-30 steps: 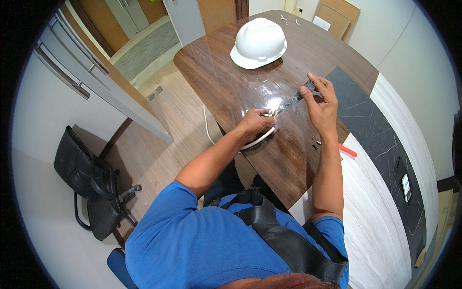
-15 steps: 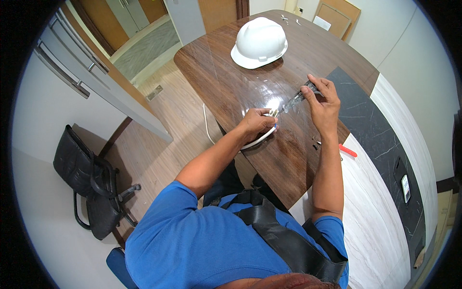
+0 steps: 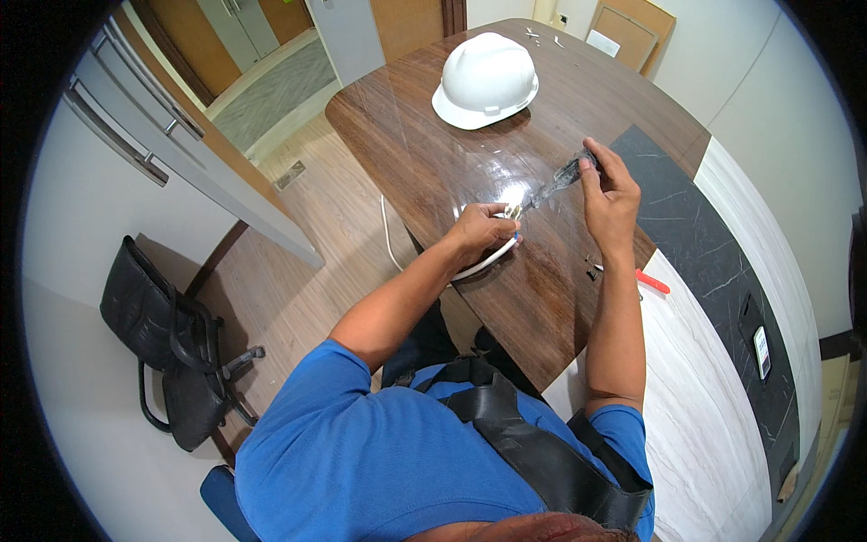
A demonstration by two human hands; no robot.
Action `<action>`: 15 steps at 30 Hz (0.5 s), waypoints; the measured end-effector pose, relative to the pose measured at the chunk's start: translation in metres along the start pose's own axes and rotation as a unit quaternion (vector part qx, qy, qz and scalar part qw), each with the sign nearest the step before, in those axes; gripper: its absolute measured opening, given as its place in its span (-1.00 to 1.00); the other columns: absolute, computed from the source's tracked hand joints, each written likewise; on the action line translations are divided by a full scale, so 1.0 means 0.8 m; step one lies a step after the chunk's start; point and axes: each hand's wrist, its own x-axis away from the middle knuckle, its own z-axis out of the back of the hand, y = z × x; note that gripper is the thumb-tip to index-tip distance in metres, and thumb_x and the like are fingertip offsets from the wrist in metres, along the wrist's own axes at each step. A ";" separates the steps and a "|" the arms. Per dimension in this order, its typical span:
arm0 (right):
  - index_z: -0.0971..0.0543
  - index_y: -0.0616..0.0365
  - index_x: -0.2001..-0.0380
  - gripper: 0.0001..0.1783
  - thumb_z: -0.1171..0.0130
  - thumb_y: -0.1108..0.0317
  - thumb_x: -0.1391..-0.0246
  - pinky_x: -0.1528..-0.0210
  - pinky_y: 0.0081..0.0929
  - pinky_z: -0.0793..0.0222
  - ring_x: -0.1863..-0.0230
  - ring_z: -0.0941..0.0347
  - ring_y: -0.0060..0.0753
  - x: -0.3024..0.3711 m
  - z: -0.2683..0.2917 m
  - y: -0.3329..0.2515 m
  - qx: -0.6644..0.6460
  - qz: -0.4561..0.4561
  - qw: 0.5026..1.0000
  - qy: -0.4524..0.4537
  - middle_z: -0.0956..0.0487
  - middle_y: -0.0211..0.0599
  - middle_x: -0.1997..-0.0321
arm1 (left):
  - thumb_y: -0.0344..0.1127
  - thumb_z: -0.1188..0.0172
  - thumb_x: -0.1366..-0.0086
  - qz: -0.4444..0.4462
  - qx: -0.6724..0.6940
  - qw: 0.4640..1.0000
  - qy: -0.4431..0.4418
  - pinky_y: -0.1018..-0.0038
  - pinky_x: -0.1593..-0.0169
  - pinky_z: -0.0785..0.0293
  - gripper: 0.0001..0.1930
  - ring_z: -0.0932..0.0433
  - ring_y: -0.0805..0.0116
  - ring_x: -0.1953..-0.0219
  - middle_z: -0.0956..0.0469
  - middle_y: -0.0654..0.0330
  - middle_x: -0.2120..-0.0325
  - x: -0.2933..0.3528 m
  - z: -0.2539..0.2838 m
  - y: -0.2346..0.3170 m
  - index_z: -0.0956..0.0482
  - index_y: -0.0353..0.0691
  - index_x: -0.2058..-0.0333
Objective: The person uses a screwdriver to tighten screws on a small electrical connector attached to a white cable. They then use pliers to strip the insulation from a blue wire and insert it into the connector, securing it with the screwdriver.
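Observation:
Between the fingertips of my left hand (image 3: 481,231) is a small white plug with brassy metal parts (image 3: 513,211), its inside exposed. A thick white cable (image 3: 490,263) runs from it under the hand, with a bit of blue wire by the fingers. My right hand (image 3: 610,191) grips the end of a screwdriver with a dark, see-through handle (image 3: 567,174) between thumb and fingers. The tool slants down to the left, its tip at the plug; exact contact is too small to tell.
A white hard hat (image 3: 488,79) rests on the brown wooden table (image 3: 388,117). Right of my forearm lies a tool with a red handle (image 3: 652,282), near small dark bits (image 3: 591,273). A phone (image 3: 761,352) lies farther right. White scraps (image 3: 533,36) lie at the far edge; a black chair (image 3: 172,343) stands left.
My right fingers have shifted on the screwdriver handle, the index finger now straighter, and the handle looks turned. My left hand and the plug have stayed in place.

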 end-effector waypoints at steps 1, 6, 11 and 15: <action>-0.69 0.07 -0.08 -0.64 -0.33 0.36 -0.22 0.04 -0.49 -0.57 0.09 -0.61 -0.47 0.001 0.000 0.000 -0.012 -0.027 1.000 0.005 -0.69 -0.16 0.01 | -0.55 -0.30 -0.31 -0.002 -0.001 1.000 0.000 0.49 0.27 -0.74 -0.23 -0.73 0.24 0.26 -0.63 -0.13 0.18 -0.001 0.000 -0.001 -0.10 -0.61 -0.39; -0.69 0.07 -0.09 -0.63 -0.36 0.37 -0.20 0.07 -0.50 -0.55 0.09 -0.61 -0.48 0.001 -0.006 0.004 -0.012 0.018 1.000 0.013 -0.70 -0.20 0.01 | -0.56 -0.29 -0.31 -0.005 0.005 1.000 0.003 0.47 0.28 -0.74 -0.24 -0.73 0.25 0.28 -0.63 -0.11 0.20 0.000 -0.001 0.000 -0.10 -0.60 -0.39; -0.65 0.11 -0.14 -0.58 -0.36 0.36 -0.21 0.10 -0.51 -0.53 0.16 -0.59 -0.52 0.003 0.002 -0.011 0.003 0.027 0.999 -0.026 -0.70 -0.20 -0.04 | -0.57 -0.29 -0.30 0.003 0.027 1.000 -0.010 0.45 0.31 -0.74 -0.23 -0.72 0.25 0.32 -0.63 -0.07 0.24 -0.008 0.005 -0.006 -0.09 -0.60 -0.39; -0.65 0.10 -0.15 -0.57 -0.36 0.36 -0.21 0.09 -0.49 -0.54 0.16 -0.58 -0.50 0.005 0.006 -0.010 -0.036 -0.053 0.997 -0.034 -0.70 -0.21 -0.03 | -0.57 -0.30 -0.29 0.006 0.033 0.999 -0.006 0.44 0.33 -0.72 -0.22 -0.71 0.25 0.33 -0.63 -0.05 0.25 -0.006 0.004 -0.005 -0.09 -0.59 -0.40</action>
